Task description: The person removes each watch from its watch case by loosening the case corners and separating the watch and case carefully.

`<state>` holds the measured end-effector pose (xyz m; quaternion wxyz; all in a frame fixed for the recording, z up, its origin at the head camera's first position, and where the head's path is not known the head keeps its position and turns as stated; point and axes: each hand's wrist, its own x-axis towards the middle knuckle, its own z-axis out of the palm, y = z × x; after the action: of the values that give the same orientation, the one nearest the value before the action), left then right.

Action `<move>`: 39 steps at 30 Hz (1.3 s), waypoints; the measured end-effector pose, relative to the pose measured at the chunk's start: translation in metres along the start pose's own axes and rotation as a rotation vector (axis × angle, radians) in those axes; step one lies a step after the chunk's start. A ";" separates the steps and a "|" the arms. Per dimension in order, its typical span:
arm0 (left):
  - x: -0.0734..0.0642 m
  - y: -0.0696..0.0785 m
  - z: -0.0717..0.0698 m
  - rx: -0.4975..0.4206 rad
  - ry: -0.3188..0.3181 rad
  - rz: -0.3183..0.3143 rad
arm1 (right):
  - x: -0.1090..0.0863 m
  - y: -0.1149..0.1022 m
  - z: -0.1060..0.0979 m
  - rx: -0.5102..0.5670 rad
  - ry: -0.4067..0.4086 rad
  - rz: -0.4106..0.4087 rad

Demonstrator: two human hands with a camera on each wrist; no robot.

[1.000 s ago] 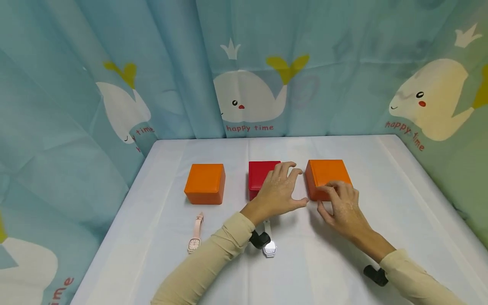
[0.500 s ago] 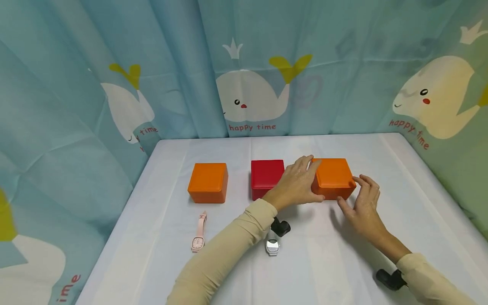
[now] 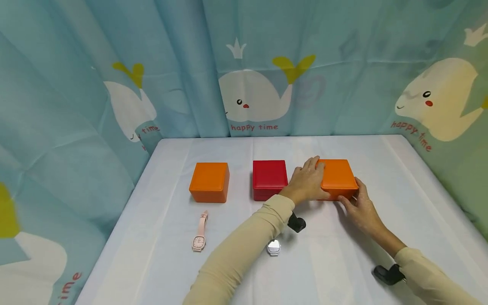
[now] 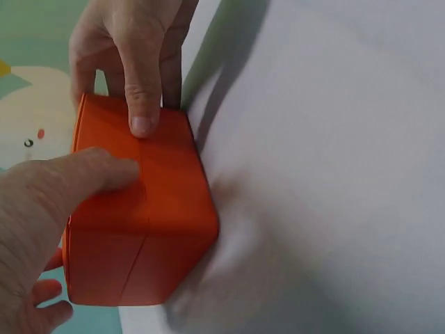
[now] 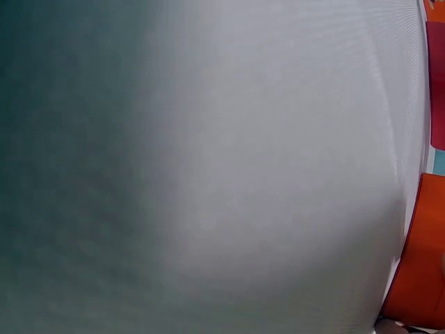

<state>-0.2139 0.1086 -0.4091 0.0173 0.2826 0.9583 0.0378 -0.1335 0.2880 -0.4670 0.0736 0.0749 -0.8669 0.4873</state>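
An orange box point(image 3: 337, 173) with its lid down sits at the right of the row, between both hands. My left hand point(image 3: 306, 181) holds its left side, thumb on the front face. On the right side, my right hand point(image 3: 362, 210) grips it with the thumb low on the front. The left wrist view shows both thumbs against the front of the orange box point(image 4: 170, 188), close to the lid seam, with fingers reaching round the sides. Only a corner of the orange box point(image 5: 421, 264) appears in the right wrist view.
A red box point(image 3: 270, 174) and another orange box point(image 3: 209, 182) stand to the left on the white table point(image 3: 160, 254). Nearer lie a pink watch point(image 3: 199, 242) and a white watch point(image 3: 273, 248), its strap hidden by the left arm. Behind hangs a blue curtain point(image 3: 183, 51).
My left hand has moved right, from over the red box to the right orange box's left side. My right hand has shifted from that box's front to its right side and now grips it.
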 end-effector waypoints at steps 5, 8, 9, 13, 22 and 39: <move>0.009 -0.002 -0.002 0.041 -0.025 0.015 | 0.005 0.001 -0.001 -0.058 -0.020 0.022; 0.010 -0.003 -0.006 0.017 -0.032 0.037 | 0.008 0.002 -0.007 -0.120 -0.043 0.030; 0.011 -0.004 -0.006 -0.001 -0.032 0.041 | 0.009 0.003 -0.009 -0.141 -0.052 0.028; 0.012 -0.007 -0.008 -0.058 -0.029 0.049 | 0.015 0.009 -0.021 -0.205 -0.077 0.006; 0.019 -0.009 -0.013 0.029 -0.003 0.085 | 0.023 0.011 -0.030 -0.263 -0.063 -0.055; 0.031 -0.015 -0.026 -0.112 -0.073 0.011 | 0.031 0.005 -0.036 -0.270 -0.075 0.090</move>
<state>-0.2488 0.1113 -0.3852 0.0681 0.2878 0.9518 0.0814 -0.1625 0.3195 -0.4468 0.0286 0.0439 -0.9291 0.3660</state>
